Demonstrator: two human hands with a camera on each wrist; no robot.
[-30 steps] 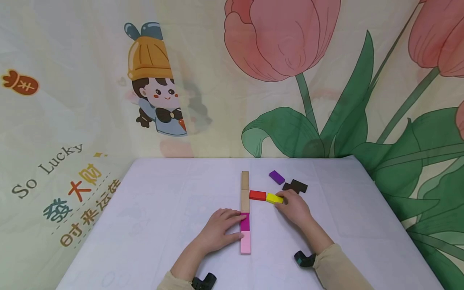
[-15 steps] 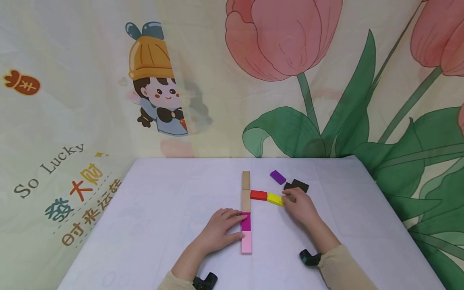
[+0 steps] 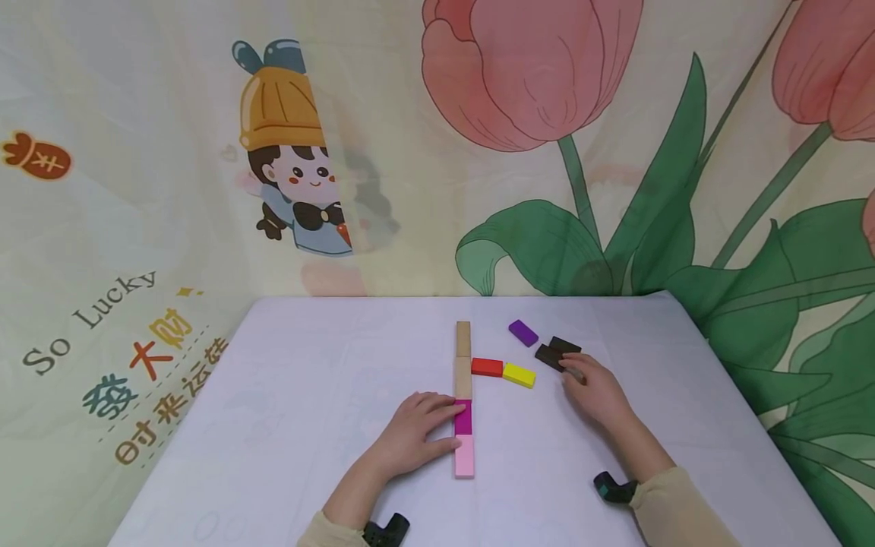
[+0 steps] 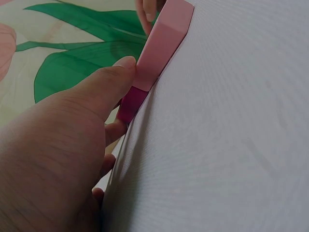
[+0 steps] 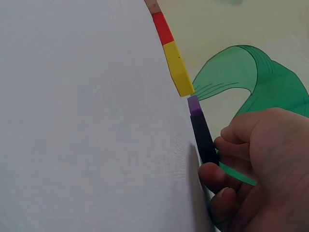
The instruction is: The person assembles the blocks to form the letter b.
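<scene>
Head view, left to right: a white worktop (image 3: 307,395) in front of a cartoon-and-tulip backdrop. The left hand (image 3: 413,439) lies flat, fingers relaxed and straight, fingertips resting against the side of a magenta block (image 3: 462,417). That block sits in a straight line of blocks running away from the person: pink block (image 3: 463,457) nearest, then magenta, then two plain wooden blocks (image 3: 463,358).

Branching right off the wooden part are a red block (image 3: 487,367) & a yellow block (image 3: 519,374), end to end. Further right, a purple block (image 3: 522,333) lies alone near the back. Next to it are two dark brown blocks (image 3: 557,352), overlapping. The right hand (image 3: 596,391) has its fingertips on the nearer dark one.

Left wrist view adds: the thumb (image 4: 111,82) presses against the pink/magenta edge, w/ other fingers tucked along the row below; nothing is grasped.

Right wrist view adds what the head view hides: the fingers (image 5: 231,145) are curled, thumb below & fingers above, pinching a dark brown block (image 5: 203,137) at its edge. Red, yellow & purple blocks line up beyond it.
</scene>
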